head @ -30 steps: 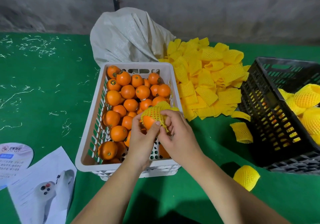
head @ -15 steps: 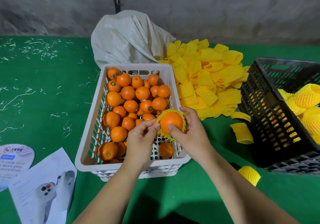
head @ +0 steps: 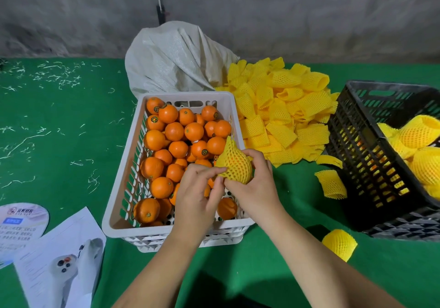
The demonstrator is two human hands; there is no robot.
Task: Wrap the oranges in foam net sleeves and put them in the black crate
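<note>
Head view shows both hands at the centre of the frame, over the right part of the white crate [head: 123, 203] of bare oranges [head: 174, 131]. The right hand [head: 256, 185] cups a wrapped orange [head: 235, 165] from the right with curled fingers, while the left hand [head: 197, 193] pinches the lower left edge of its yellow foam net sleeve [head: 229, 144], whose loose end stands up in a point. To finish this step well, I would judge that the left fingers should draw the mesh evenly down until the fruit sits fully inside, with the right hand holding firmly but without squeezing. The black crate [head: 357, 141] waits at the right edge of the frame, already holding several sleeved oranges [head: 419, 132], beyond a pile of spare sleeves [head: 281, 115] at upper centre right.
</note>
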